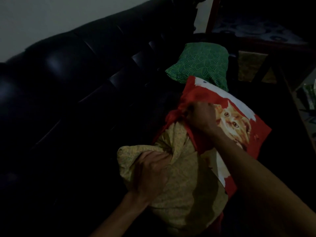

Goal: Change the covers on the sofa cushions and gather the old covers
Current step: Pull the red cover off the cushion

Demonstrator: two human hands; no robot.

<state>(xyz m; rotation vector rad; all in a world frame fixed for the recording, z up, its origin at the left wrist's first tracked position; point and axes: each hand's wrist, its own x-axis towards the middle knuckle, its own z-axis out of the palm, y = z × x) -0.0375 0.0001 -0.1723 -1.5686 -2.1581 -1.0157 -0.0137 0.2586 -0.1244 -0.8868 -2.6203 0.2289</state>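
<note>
On dark sofa [71, 69] seat: yellow cushion [179, 185], half inside red cat-print cover [239, 120]. Left hand [152, 170] fingers curled tight into bunched cushion corner; right hand [200, 115] fingers pinching gathered cover mouth just beyond. Green cushion [200, 65] past right hand, touching cover's far edge. Judged soft, light, compressible; thin fabric likely to snag at corners. Best held at cover hem and cushion corner. No readable writing or brand seen.
</note>
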